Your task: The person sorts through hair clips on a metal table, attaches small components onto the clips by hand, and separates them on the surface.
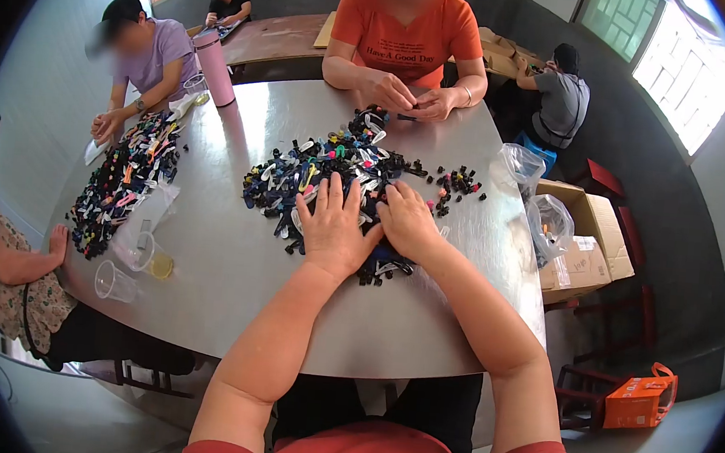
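A mixed pile of small hair clips, mostly black and dark blue with some white, yellow and pink, lies on the metal table in front of me. My left hand rests flat on the near side of the pile, fingers spread and pointing away from me. Beside it, my right hand lies on the pile's right part with its fingers stretched and slightly bent. Both palms face down and hide the clips under them. Several small black claw clips, a few of them pink or red, are scattered to the right.
Across the metal table a person in an orange shirt handles something small. A second clip pile lies left, near clear plastic cups and a pink tumbler. A cardboard box stands right, beyond the table edge.
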`<action>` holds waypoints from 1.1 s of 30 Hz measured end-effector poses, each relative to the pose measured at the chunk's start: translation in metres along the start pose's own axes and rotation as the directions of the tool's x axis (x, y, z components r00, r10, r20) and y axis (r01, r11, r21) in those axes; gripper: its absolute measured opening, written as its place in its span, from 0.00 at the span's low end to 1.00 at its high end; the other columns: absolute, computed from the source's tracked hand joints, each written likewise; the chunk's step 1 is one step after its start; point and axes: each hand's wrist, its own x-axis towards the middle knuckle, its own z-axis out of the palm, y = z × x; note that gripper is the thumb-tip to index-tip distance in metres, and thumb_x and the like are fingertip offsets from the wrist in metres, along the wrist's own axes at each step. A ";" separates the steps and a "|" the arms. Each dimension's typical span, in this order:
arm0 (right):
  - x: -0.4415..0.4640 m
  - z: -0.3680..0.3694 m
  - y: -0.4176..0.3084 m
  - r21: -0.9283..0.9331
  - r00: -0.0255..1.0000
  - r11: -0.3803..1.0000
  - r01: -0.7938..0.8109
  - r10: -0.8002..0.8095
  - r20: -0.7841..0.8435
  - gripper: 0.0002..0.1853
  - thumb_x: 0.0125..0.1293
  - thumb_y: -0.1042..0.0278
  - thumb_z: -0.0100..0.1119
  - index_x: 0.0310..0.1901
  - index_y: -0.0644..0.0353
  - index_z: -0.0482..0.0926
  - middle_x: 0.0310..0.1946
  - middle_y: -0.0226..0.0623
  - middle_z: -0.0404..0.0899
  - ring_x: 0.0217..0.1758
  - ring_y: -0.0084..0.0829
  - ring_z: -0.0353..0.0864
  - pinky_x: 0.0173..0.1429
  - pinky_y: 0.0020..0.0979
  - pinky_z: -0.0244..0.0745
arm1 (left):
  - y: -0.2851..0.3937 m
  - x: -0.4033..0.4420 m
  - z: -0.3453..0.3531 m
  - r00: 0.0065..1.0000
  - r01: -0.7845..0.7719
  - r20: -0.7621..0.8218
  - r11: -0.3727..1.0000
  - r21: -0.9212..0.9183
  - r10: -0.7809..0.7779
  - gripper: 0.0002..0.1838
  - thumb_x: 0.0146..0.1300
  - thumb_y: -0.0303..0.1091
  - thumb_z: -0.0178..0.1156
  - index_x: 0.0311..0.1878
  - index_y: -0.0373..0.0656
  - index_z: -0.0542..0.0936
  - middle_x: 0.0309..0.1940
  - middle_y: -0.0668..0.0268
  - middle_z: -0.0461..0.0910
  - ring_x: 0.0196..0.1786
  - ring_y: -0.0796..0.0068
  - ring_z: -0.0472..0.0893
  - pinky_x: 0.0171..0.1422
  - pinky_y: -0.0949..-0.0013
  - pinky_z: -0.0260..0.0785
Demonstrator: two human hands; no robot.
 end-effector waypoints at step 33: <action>-0.062 -0.056 0.051 -0.035 0.999 0.999 0.008 -0.009 -0.031 0.17 0.70 0.73 0.54 0.59 0.58 0.80 0.66 0.39 0.74 0.69 0.45 0.72 0.74 0.44 0.63 | 0.022 -0.015 0.011 0.866 -0.496 -0.008 0.857 -0.143 0.500 0.26 0.68 0.51 0.60 0.65 0.52 0.79 0.72 0.62 0.70 0.78 0.61 0.63 0.79 0.39 0.49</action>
